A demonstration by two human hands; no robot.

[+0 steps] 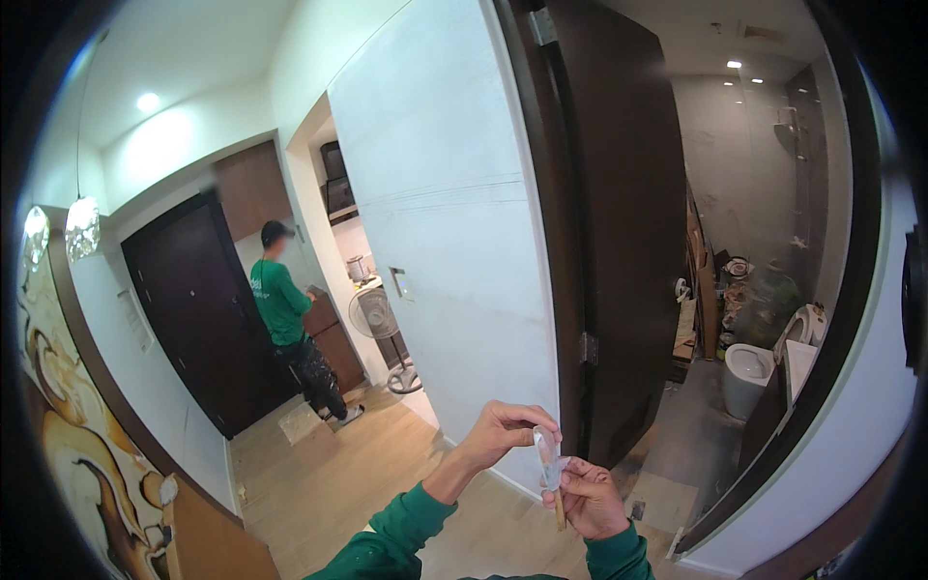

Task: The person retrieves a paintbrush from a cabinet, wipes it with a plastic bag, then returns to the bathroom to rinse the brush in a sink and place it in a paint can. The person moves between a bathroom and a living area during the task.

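Note:
In front of a pale wall (440, 193), my two hands are raised close together around a small tool (549, 459). It has a pale, shiny, partly see-through upper part and a tan, wood-coloured handle pointing down; its exact kind cannot be made out. My left hand (495, 437) pinches the upper end between thumb and fingers. Lower down, my right hand (590, 496) is closed on the part just above the handle. Both sleeves are green.
Right of the wall stands a dark open door (619, 232), leading to a bathroom with a toilet (749, 372) and stacked items. Another person (285, 309) in green stands at the left, near a dark closed door (198, 309). A standing fan (372, 314) is by the opening.

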